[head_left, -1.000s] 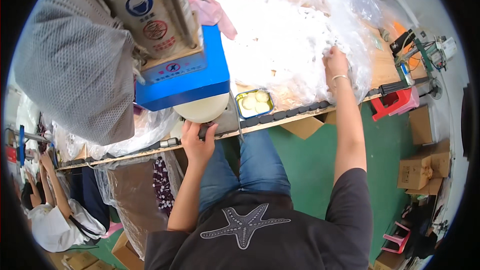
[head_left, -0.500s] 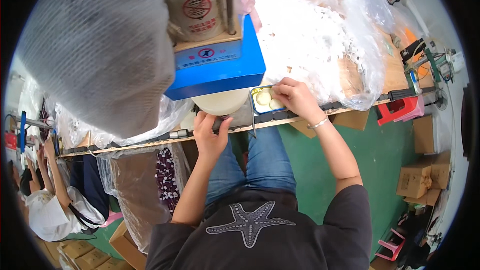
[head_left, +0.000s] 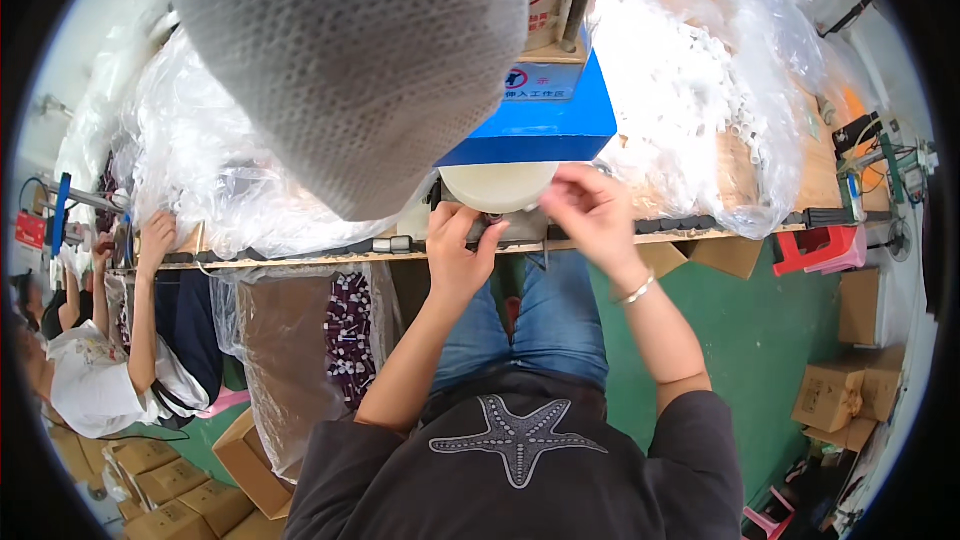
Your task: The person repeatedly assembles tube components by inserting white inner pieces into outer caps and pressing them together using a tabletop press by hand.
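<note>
My left hand (head_left: 462,252) is at the table edge, just below a round cream-coloured disc (head_left: 500,188) on the underside of a blue press-like machine (head_left: 545,130). Its thumb and fingers pinch a small dark piece too little to name. My right hand (head_left: 598,225), a bracelet on its wrist, is beside the disc's right side. Its fingers are bent together and somewhat blurred, with a pale spot at the tips; what they hold cannot be made out. Grey knitted fabric (head_left: 380,50) covers the upper left part of the machine.
White small parts on clear plastic sheeting (head_left: 690,100) spread over the table at right. More plastic (head_left: 270,210) lies left. Beneath the table edge hangs a bag of purple-and-white pieces (head_left: 350,330). A co-worker (head_left: 110,380) sits at far left. Cardboard boxes (head_left: 845,390) stand right.
My right hand has left a small blue-rimmed tray of pale round pieces and come left to the disc. My left hand stays under the disc. The whole view has shifted.
</note>
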Demonstrator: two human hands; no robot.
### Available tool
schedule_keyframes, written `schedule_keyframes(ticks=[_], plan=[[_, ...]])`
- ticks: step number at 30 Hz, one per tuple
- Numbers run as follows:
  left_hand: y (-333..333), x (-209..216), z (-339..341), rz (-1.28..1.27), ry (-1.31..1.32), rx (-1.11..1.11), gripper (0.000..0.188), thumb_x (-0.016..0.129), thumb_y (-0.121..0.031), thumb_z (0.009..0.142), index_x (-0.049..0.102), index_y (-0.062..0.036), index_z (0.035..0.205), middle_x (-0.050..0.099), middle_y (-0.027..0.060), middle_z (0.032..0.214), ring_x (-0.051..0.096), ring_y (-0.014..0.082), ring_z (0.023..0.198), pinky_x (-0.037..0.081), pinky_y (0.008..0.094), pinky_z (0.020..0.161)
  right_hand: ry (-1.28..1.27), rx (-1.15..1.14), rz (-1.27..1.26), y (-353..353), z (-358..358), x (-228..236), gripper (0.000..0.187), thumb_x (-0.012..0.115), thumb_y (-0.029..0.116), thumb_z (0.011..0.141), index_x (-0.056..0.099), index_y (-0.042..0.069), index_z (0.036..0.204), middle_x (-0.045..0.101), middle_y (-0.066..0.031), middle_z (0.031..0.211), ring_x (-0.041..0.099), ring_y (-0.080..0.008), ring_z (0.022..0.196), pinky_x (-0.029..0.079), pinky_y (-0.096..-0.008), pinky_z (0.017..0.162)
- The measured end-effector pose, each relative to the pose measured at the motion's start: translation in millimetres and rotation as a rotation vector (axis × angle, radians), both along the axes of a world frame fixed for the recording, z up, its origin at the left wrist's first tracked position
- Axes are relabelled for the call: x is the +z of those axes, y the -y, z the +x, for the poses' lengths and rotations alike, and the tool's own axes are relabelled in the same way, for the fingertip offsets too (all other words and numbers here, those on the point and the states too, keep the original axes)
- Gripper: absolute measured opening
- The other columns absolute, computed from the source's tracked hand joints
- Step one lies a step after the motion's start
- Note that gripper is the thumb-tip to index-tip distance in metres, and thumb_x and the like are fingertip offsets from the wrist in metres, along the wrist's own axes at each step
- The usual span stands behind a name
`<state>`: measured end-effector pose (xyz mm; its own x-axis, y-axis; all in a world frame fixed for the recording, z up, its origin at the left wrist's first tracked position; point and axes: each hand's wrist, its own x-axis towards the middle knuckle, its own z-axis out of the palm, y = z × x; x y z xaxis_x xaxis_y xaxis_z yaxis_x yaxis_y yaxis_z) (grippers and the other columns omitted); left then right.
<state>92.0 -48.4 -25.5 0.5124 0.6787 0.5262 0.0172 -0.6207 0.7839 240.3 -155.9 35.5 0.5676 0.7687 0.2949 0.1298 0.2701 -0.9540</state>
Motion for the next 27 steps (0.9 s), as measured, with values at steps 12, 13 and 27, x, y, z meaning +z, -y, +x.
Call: schedule_keyframes(ticks=[12, 13, 27], plan=[[-0.8, 0.7, -2.2, 0.007, -0.013, 0.001, 0.033, 0.077, -0.004, 0.069, 0.069, -0.0029, 0.101, 0.059, 0.0100, 0.085, 0.057, 0.0252, 0.082, 0.047, 0.0353, 0.069, 0.188, 0.107, -0.162, -22.4, -19.9, -7.7, 0.013, 0.077, 0.007, 0.078, 0.067, 0.000, 0.082, 0.059, 0.0018, 0.067, 0.050, -0.0042, 0.057, 0.043, -0.0214, 0.054], [-0.4, 1.4, -1.2, -0.003, -0.008, -0.002, 0.033, 0.077, -0.004, 0.069, 0.070, -0.0029, 0.101, 0.059, 0.0100, 0.084, 0.057, 0.0252, 0.081, 0.047, 0.0357, 0.070, 0.113, 0.136, -0.176, -23.2, -17.1, -17.8, 0.017, 0.078, 0.008, 0.077, 0.066, 0.000, 0.087, 0.058, 0.0028, 0.069, 0.049, -0.0038, 0.059, 0.042, -0.0208, 0.054], [-1.2, 9.1, -44.7, 0.059, -0.024, 0.074, 0.049, 0.081, -0.002, 0.065, 0.067, -0.0011, 0.112, 0.066, 0.0101, 0.104, 0.054, 0.0258, 0.105, 0.044, 0.0355, 0.091, -0.158, -0.134, -0.173, 102.8, 0.6, -42.0, 0.038, 0.070, -0.005, 0.083, 0.061, -0.004, 0.119, 0.069, -0.0057, 0.096, 0.058, -0.0029, 0.073, 0.048, -0.0168, 0.066]])
